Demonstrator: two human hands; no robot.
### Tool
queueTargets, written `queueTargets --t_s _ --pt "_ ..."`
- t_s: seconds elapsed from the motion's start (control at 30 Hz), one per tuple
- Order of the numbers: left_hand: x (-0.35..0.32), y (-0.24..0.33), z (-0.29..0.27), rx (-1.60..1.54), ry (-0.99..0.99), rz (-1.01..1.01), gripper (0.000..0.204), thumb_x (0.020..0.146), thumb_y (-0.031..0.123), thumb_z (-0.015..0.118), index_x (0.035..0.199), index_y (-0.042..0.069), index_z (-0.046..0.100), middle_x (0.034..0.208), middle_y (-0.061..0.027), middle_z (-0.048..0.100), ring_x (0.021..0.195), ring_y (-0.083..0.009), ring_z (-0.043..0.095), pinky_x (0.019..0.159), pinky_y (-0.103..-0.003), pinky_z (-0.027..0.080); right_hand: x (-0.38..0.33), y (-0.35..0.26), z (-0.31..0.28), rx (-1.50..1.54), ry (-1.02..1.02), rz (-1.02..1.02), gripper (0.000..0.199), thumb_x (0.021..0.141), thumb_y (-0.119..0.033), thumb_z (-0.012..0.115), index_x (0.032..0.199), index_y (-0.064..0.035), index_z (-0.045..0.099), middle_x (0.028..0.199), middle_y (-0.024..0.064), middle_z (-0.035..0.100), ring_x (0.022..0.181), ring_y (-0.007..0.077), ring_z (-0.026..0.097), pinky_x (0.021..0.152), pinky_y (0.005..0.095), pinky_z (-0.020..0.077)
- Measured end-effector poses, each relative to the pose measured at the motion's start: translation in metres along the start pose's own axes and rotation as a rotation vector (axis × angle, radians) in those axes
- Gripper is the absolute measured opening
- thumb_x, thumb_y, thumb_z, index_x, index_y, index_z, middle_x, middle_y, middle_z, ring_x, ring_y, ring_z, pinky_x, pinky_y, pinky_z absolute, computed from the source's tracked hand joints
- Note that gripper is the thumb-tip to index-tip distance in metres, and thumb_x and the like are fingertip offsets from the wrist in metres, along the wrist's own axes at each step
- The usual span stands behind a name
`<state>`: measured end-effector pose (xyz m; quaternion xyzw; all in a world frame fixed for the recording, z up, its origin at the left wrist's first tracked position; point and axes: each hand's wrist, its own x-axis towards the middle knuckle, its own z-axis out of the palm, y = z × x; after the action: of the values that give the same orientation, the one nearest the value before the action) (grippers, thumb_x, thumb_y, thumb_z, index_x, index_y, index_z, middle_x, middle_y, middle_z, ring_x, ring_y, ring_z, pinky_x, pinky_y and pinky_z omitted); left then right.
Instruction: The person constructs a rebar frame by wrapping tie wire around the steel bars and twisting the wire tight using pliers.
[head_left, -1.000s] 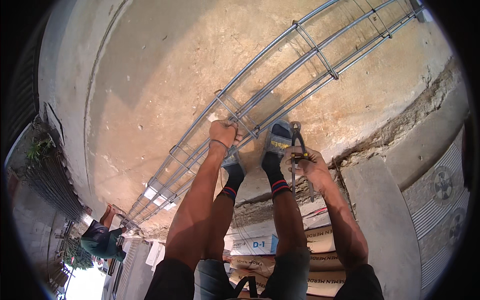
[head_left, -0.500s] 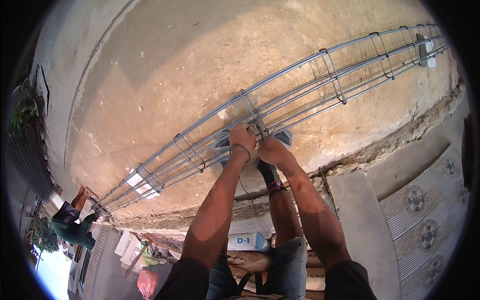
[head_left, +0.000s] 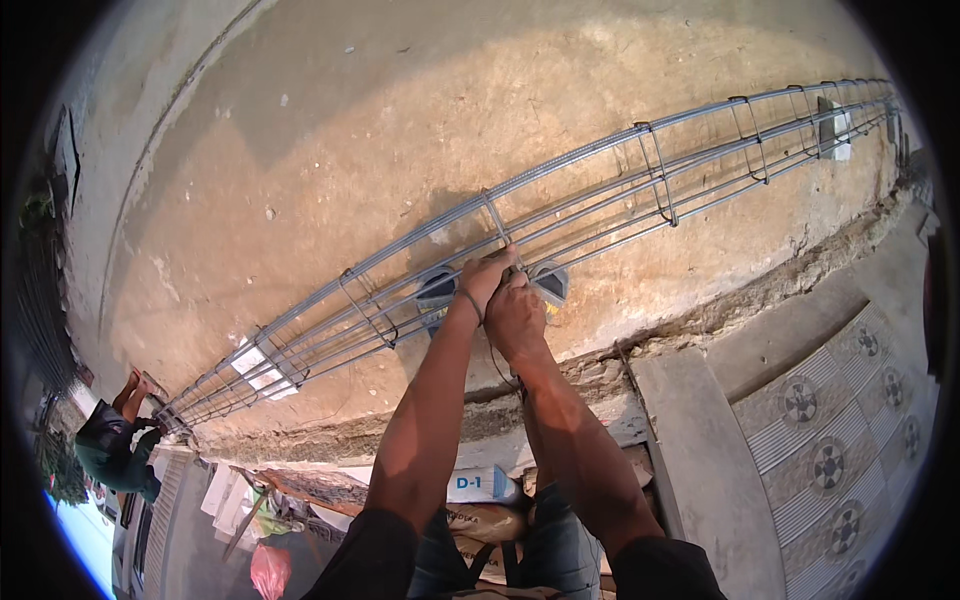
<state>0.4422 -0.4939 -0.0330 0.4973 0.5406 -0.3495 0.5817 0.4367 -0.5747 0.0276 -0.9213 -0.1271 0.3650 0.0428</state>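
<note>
A long cage of steel rebar [head_left: 590,150] with square stirrups [head_left: 655,170] runs slantwise over the ground. Both my hands meet at a stirrup on its near bars. My left hand [head_left: 484,276] is closed there, its fingers curled at the stirrup's lower corner. Just below and touching it, my right hand [head_left: 517,318] is closed too. A small dark metal piece shows between them; its kind is mostly hidden by my fingers. A thin dark wire [head_left: 492,352] hangs below my hands. My feet in dark grey footwear [head_left: 549,284] stand beneath the cage.
White blocks [head_left: 264,368] lie under the cage. At the far left end another person [head_left: 112,450] bends over it. A broken concrete edge [head_left: 600,365] runs nearer me, with cement bags [head_left: 480,522], a pink plastic bag [head_left: 270,570] and patterned tiles [head_left: 800,430] beyond.
My right hand has moved left and in against my left hand, its wrist turned. The dark tool-like piece between them is now more covered. The whole view has shifted slightly.
</note>
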Motion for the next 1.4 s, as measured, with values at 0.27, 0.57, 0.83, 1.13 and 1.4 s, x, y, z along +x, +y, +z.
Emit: queueTargets --t_s 0.27,0.57,0.83,1.13,1.4 --pt "0.021 -0.014 0.004 -0.221 -0.115 -0.132 0.018 0.091 0.009 0.065 0.088 -0.008 0.060 0.081 -0.0147 0.064 0.078 -0.0319 0.070 0.067 -0.042 0.064 -0.034 0.033 -0.025 1.588 -0.555 0.657 0.035 0.089 -0.023 0.063 0.107 0.0018 0.046 0.092 0.0165 0.058 0.078 0.0264 0.062 0.067 0.0417 0.0530" --pt "0.022 -0.010 -0.001 -0.397 -0.199 -0.244 0.027 0.095 0.021 0.062 0.101 -0.005 0.059 0.087 -0.0132 0.064 0.070 -0.0260 0.068 0.062 -0.039 0.060 -0.048 0.030 -0.007 2.166 -0.811 0.827 0.022 0.095 -0.023 0.053 0.102 -0.0019 0.055 0.075 0.0048 0.052 0.069 0.0232 0.060 0.064 0.0408 0.0510" --pt "-0.014 -0.013 0.052 -0.437 -0.195 -0.381 0.032 0.089 0.035 0.069 0.089 0.006 0.057 0.077 -0.0057 0.061 0.063 -0.0209 0.061 0.062 -0.034 0.052 -0.058 0.031 -0.002 0.073 0.104 0.205 0.040 0.074 -0.024 0.070 0.091 0.0098 0.057 0.076 0.0169 0.061 0.072 0.0372 0.066 0.071 0.0410 0.0560" --pt "-0.014 -0.033 0.043 -0.842 -0.489 -0.359 0.020 0.090 0.025 0.062 0.079 0.014 0.050 0.067 0.0016 0.054 0.062 -0.0159 0.057 0.057 -0.033 0.050 -0.045 0.082 -0.052 1.671 -0.867 0.820 0.021 0.088 -0.021 0.068 0.091 -0.0037 0.057 0.080 0.0081 0.062 0.070 0.0205 0.061 0.060 0.0358 0.0512" --pt "-0.022 -0.020 0.029 -0.488 -0.345 -0.350 0.045 0.083 0.041 0.070 0.102 0.001 0.060 0.081 -0.0101 0.066 0.068 -0.0214 0.066 0.066 -0.035 0.057 -0.039 0.037 -0.026 1.211 -0.680 0.833 0.018 0.087 -0.014 0.055 0.100 -0.0026 0.052 0.070 0.0078 0.056 0.052 0.0227 0.052 0.050 0.0364 0.0434"
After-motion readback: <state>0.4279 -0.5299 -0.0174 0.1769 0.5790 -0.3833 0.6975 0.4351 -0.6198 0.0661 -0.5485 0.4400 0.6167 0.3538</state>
